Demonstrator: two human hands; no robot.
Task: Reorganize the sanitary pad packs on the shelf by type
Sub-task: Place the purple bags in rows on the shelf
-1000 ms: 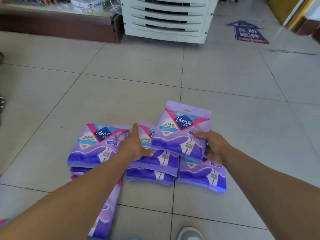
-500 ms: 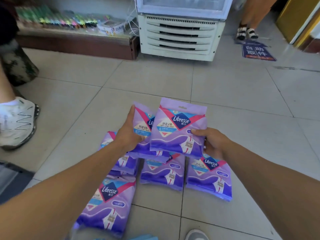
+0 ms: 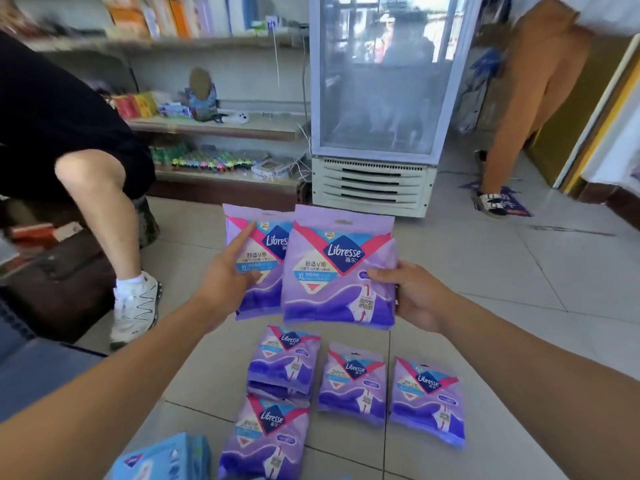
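Tiled floor (image 3: 519, 271) now lies well below the two packs we have lifted, left hand (image 3: 225, 282) gripping one (image 3: 256, 271), right hand (image 3: 415, 296) the other (image 3: 332, 271), likely shelf-bound.

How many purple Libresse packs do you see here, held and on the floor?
7, perhaps more hidden: left hand holds one, right hand one; floor: stacked two, then.

Two raised packs (image 3: 337, 268) side by side above floor packs (image 3: 353, 382); fridge (image 3: 377, 98) behind, shelves (image 3: 221, 128) left.
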